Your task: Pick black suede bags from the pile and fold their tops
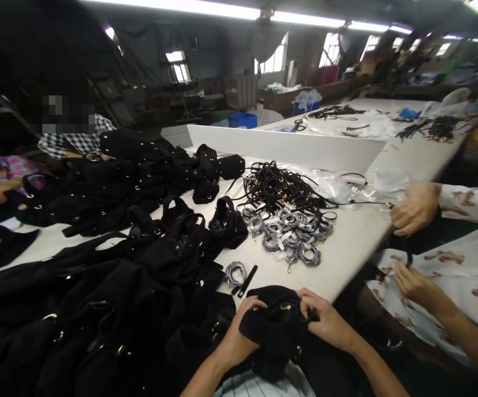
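A black fabric bag (275, 325) with a small gold metal plate rests at the table's near edge, over my lap. My left hand (239, 333) grips its left side, thumb on top near a small metal fitting. On the right edge of the bag, my right hand (325, 320) is closed with the fingers pinching the cloth. Just beyond the bag lie a black strip (247, 281) and a single wrapped strap coil (236, 273). Part of the bag's underside is hidden in shadow.
Many black bags (131, 275) with gold fittings cover the table's left side. Ahead are wrapped strap coils (290, 237) and a tangle of black straps (275, 184). A white board (284, 146) stands behind. A co-worker's hands (416, 209) hold a strap at right; two people sit at left.
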`<act>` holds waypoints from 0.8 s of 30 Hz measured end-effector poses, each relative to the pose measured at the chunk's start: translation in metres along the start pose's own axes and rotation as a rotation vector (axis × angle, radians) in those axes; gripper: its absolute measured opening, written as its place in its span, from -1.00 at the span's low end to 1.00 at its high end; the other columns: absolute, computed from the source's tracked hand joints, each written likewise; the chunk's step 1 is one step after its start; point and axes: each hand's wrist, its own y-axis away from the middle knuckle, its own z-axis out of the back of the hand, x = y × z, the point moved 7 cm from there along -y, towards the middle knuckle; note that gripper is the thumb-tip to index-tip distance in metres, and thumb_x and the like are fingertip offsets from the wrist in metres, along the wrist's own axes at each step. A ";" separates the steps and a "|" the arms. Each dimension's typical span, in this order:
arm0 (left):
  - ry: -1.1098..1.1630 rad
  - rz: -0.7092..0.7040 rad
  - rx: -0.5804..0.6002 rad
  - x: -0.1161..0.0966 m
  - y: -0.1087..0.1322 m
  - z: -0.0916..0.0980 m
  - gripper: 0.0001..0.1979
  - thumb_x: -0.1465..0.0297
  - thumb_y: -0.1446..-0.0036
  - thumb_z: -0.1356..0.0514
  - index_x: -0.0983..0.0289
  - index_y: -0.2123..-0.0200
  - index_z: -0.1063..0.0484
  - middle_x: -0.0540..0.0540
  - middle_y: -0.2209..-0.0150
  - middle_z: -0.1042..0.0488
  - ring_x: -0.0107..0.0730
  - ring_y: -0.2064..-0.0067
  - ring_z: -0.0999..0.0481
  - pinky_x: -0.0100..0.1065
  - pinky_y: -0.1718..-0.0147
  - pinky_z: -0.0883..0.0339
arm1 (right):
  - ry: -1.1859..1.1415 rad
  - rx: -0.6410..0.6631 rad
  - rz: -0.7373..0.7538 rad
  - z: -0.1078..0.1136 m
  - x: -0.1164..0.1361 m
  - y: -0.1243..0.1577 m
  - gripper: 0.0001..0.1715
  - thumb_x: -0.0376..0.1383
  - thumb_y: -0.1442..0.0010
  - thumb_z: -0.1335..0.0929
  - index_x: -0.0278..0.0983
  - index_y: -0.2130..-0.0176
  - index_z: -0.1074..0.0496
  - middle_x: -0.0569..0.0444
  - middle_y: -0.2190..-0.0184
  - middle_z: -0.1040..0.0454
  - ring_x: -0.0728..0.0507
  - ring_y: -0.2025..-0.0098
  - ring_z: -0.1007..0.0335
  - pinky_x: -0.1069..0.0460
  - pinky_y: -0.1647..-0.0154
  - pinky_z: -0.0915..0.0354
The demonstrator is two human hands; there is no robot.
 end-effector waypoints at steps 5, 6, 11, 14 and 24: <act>-0.026 0.079 -0.317 0.016 -0.013 0.003 -0.84 0.53 0.05 -0.14 0.26 0.33 -0.41 0.03 0.36 -0.53 -0.30 0.30 -0.50 -0.30 0.24 -0.39 | -0.147 -0.354 -0.153 0.009 -0.050 -0.001 -0.54 -0.31 0.18 -0.29 -0.21 0.20 -0.48 -0.04 -0.12 -0.28 -0.26 -0.29 -0.16 -0.12 -0.32 -0.13; -0.044 0.082 -0.361 0.017 -0.015 0.002 -0.81 0.52 0.02 -0.14 0.27 0.28 -0.42 0.05 0.32 -0.55 -0.28 0.27 -0.51 -0.29 0.21 -0.39 | -0.150 -0.385 -0.218 0.006 -0.058 0.001 -0.38 -0.30 0.19 -0.30 -0.20 0.06 -0.46 -0.07 -0.17 -0.27 -0.28 -0.32 -0.13 -0.16 -0.35 -0.09; -0.072 0.071 -0.403 0.016 -0.020 -0.007 -0.78 0.40 -0.14 -0.18 0.26 0.11 -0.39 0.13 0.15 -0.56 -0.20 0.09 -0.53 -0.22 0.08 -0.41 | -0.116 -0.109 -0.299 -0.056 -0.065 0.011 0.05 -0.23 0.04 -0.38 -0.20 -0.38 -0.03 -0.14 -0.34 -0.14 -0.31 -0.40 0.00 -0.28 -0.39 -0.04; -0.221 0.085 -0.367 0.011 -0.023 -0.015 -0.81 0.43 -0.12 -0.19 0.26 0.16 -0.39 0.12 0.15 -0.53 -0.22 0.10 -0.52 -0.23 0.06 -0.39 | 0.161 -0.334 -0.244 -0.066 -0.060 0.006 -0.02 -0.20 -0.02 -0.39 -0.25 -0.36 -0.04 -0.18 -0.27 -0.22 -0.35 -0.32 -0.14 -0.29 -0.36 -0.09; -0.690 0.276 -0.421 -0.003 -0.018 0.024 -0.70 0.56 -0.14 -0.08 0.20 0.08 -0.42 0.10 0.30 -0.57 -0.15 0.22 -0.58 -0.33 0.28 -0.26 | 0.378 -0.707 -0.214 0.011 -0.056 -0.009 -0.48 -0.18 -0.06 -0.34 -0.20 -0.04 -0.37 -0.08 0.06 -0.51 -0.34 0.02 -0.45 -0.19 -0.01 -0.38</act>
